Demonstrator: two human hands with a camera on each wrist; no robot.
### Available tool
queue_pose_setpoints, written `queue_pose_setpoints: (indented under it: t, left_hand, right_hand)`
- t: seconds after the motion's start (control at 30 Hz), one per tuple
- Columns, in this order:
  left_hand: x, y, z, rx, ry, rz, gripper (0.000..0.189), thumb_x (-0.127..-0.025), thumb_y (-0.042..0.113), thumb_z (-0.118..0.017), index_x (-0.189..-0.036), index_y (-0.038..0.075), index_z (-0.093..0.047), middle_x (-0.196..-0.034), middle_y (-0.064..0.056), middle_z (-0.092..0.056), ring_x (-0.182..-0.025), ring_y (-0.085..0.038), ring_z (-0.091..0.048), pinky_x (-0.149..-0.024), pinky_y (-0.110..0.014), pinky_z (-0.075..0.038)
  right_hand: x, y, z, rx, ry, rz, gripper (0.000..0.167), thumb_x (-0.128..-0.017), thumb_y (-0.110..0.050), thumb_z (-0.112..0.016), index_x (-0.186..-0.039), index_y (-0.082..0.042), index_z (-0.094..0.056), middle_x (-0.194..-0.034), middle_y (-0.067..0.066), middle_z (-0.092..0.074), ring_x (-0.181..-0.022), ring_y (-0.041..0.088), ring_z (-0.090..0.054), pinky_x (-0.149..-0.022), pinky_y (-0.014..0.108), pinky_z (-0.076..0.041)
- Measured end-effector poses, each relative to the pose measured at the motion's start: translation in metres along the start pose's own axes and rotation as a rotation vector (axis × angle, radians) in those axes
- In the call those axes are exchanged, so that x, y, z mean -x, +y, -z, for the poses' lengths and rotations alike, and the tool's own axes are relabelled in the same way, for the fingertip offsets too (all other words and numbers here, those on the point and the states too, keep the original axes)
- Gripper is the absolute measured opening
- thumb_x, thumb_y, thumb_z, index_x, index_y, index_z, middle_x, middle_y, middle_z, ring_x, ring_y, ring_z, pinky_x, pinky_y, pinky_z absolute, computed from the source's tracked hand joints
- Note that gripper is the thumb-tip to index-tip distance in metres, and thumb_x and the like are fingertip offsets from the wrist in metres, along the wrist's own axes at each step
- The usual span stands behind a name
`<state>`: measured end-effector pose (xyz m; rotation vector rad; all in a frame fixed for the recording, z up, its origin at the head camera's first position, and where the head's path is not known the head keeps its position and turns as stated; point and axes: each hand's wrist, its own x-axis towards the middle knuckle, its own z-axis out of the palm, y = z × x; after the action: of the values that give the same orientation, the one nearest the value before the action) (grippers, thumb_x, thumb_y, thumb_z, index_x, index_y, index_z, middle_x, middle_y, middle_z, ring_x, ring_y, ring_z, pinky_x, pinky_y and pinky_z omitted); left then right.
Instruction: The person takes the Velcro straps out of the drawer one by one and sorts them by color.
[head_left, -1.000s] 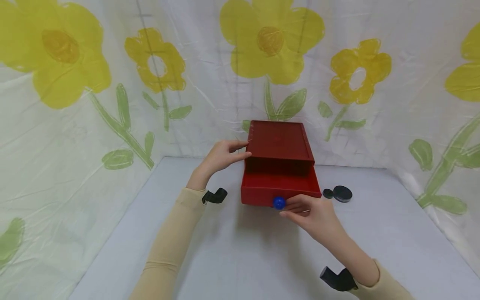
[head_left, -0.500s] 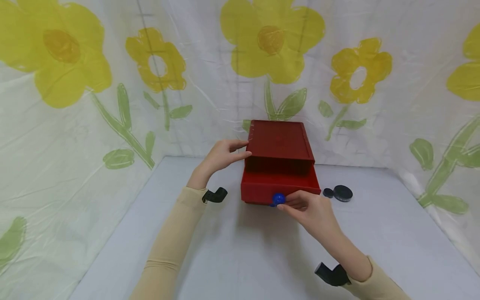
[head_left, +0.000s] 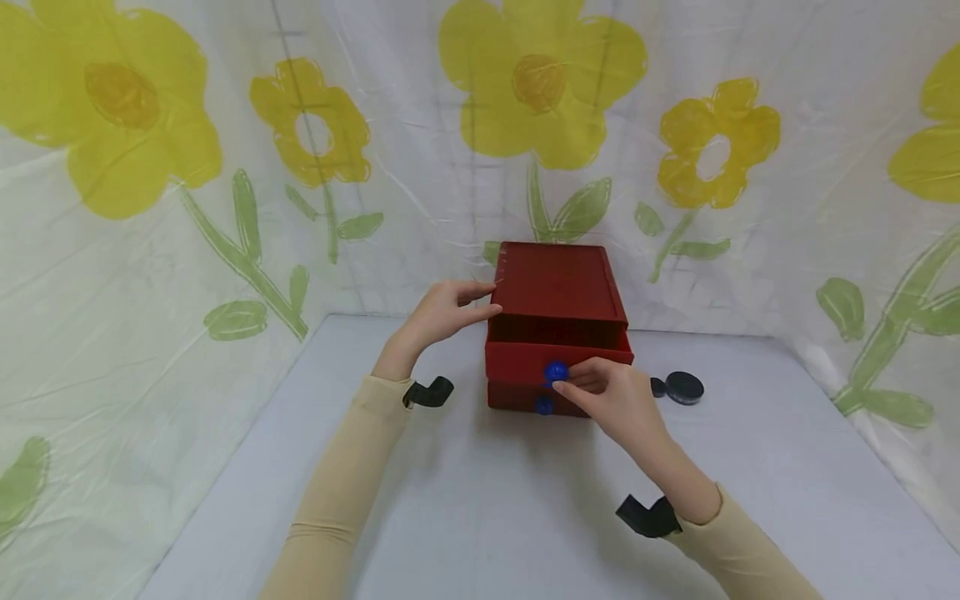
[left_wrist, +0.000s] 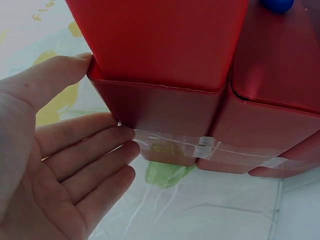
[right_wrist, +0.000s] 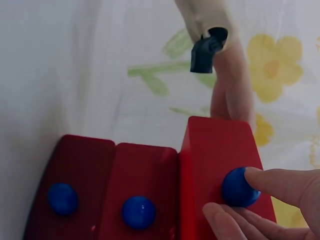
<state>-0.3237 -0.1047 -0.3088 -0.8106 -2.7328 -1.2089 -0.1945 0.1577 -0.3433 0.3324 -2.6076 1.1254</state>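
A red drawer cabinet with blue knobs stands at the back of the table. Its top drawer sticks partway out of the front. My right hand pinches that drawer's round blue knob between thumb and fingers. At the cabinet's left side is my left hand, fingers fairly straight. In the left wrist view, its thumb and fingertips rest against the cabinet's edges. Two lower drawers sit flush, each with a blue knob, in the right wrist view.
Two black round discs, a large one and a small one, lie to the right of the cabinet. A white cloth with yellow flowers hangs close behind it. Clear tape runs across the cabinet's parts.
My right hand has moved away from me with the knob, and the top drawer has slid further into the cabinet. A lower knob has come into sight. The left hand stays put.
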Motion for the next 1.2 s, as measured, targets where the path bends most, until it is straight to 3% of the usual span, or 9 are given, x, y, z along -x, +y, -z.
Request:
queue_pose_setpoints:
  t: [0.2,0.5,1.2]
  left_hand:
    - [0.000,-0.001,0.000,0.003,-0.007,0.007,0.058,-0.086,0.050,-0.063,-0.135,0.020,-0.055,-0.138,-0.002,-0.054,-0.128,-0.020,-0.050,-0.104,-0.039,-0.044]
    - [-0.002,-0.003,0.000,0.016,-0.004,-0.005,0.056,-0.086,0.049,-0.063,-0.134,0.020,-0.056,-0.138,-0.003,-0.054,-0.127,-0.020,-0.051,-0.103,-0.041,-0.044]
    - [-0.001,-0.004,0.002,0.034,-0.020,-0.001,0.056,-0.086,0.050,-0.063,-0.134,0.021,-0.057,-0.137,-0.002,-0.055,-0.126,-0.019,-0.052,-0.100,-0.037,-0.047]
  right_hand:
    - [-0.013,0.006,-0.003,-0.024,-0.009,-0.026,0.029,-0.081,-0.032,-0.076,-0.096,-0.007,-0.073,-0.090,0.008,-0.074,-0.078,0.018,-0.071,-0.065,0.030,-0.058]
    - [-0.028,0.007,-0.004,-0.001,-0.008,-0.035,0.029,-0.081,-0.031,-0.075,-0.096,-0.007,-0.073,-0.089,0.008,-0.074,-0.078,0.019,-0.071,-0.062,0.029,-0.058]
    - [-0.050,0.011,-0.003,0.011,-0.034,-0.088,0.032,-0.082,-0.033,-0.074,-0.097,-0.005,-0.072,-0.092,0.011,-0.073,-0.083,0.022,-0.071,-0.068,0.034,-0.059]
